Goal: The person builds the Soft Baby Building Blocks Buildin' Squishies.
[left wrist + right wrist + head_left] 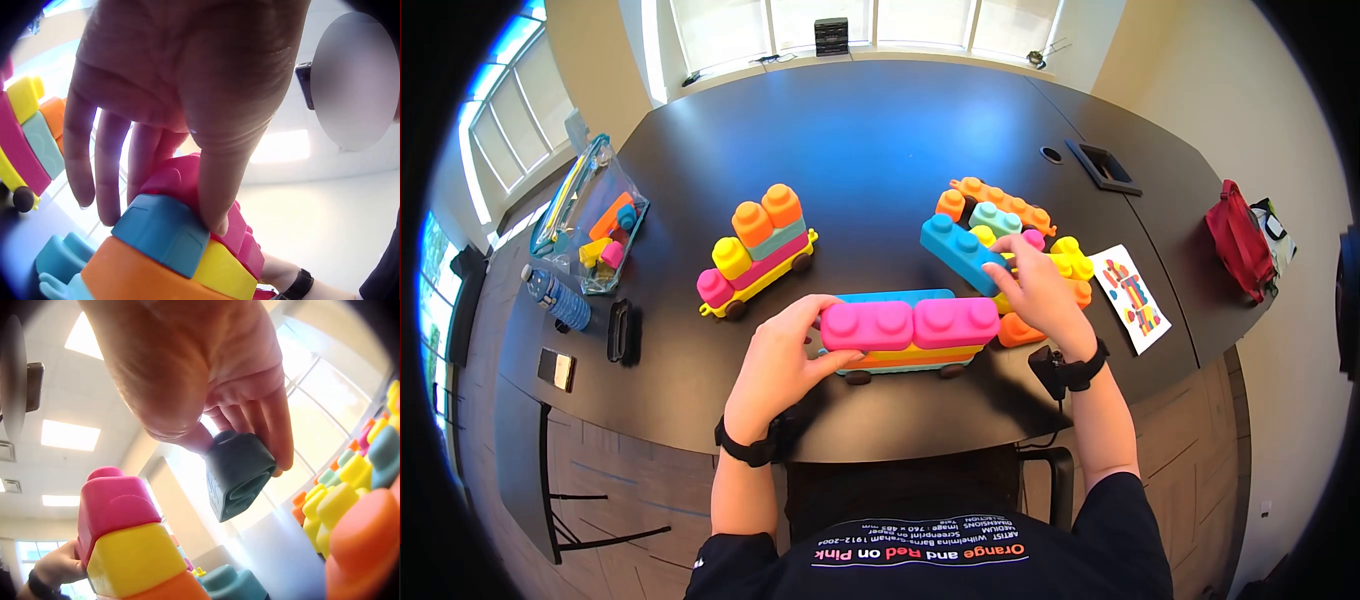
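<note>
My left hand [775,365] holds the left end of a pink toy building block [867,326], its thumb on the near side. Beside it sits a second pink block [956,321]. Both top a layered stack with a yellow block [134,559], an orange layer [134,272] and a wheeled teal base. A blue block [164,231] shows under the pink in the left wrist view. My right hand [1045,290] pinches a long blue block [960,255] by one end, its hollow underside visible in the right wrist view. That block is raised off the stack, to its right.
Another wheeled block stack [762,262] stands on the left. Loose blocks [1070,260] lie at right, beside a printed sheet [1131,300]. A clear bag [580,215], water bottle [558,297], black case [619,331] and phone [556,369] are far left; a red bag [1238,243] is far right.
</note>
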{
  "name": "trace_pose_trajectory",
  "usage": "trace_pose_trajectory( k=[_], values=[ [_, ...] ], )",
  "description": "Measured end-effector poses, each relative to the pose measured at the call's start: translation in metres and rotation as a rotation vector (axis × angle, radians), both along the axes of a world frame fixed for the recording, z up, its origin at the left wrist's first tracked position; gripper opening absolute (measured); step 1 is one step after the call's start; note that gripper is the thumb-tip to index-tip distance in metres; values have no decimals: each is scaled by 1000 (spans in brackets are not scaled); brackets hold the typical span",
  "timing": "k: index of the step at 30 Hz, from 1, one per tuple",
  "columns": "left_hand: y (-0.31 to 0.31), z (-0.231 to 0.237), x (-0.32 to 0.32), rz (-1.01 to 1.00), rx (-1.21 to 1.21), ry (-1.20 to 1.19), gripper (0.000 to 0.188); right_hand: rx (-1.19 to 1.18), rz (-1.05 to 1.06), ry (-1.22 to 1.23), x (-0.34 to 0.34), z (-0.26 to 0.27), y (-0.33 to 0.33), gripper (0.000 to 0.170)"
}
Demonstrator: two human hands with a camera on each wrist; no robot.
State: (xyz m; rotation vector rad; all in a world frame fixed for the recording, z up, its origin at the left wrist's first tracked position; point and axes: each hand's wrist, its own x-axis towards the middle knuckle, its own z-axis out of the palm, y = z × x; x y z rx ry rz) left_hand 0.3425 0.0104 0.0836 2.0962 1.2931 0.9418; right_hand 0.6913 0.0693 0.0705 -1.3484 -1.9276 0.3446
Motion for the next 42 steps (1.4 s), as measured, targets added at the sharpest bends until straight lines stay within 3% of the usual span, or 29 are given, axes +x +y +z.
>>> trace_pose_trajectory(
  k=[7, 9, 16, 22, 24, 25, 28, 32, 34, 37, 42],
  values=[
    [1, 0, -3, 5, 0, 4, 52, -59, 172, -355, -14, -14, 14, 35],
    [1, 0, -3, 6, 1, 1, 52, 205, 339, -448, -22, -15, 15, 39],
    [1, -1, -6, 0, -5, -11, 52, 148, 430, -608, -21, -33, 31, 43],
    [1, -2, -7, -3, 13, -14, 52, 55, 469, -330, -23, -16, 27, 41],
    [2, -2, -7, -5, 15, -18, 52, -71, 275, -110, -29, -1, 16, 33],
    [2, -3, -7, -10, 17, -21, 52, -71, 276, -110, -28, 1, 15, 33],
    [2, -5, -7, -6, 33, 1, 53, -123, 355, 407, -20, 8, 10, 26],
    [1, -9, -5, 7, 92, 23, 73, -180, 454, 525, -16, 25, -17, 27],
    [-6, 0, 0, 95, 13, -129, 108, -155, 476, 506, -17, 31, -27, 27],
    [-6, 2, -3, 27, 60, -87, 124, -103, 484, 526, -20, 35, -39, 27],
    [-3, -6, 2, -18, 95, -123, 107, -86, 436, 498, -17, 30, -50, 29]
  ],
)
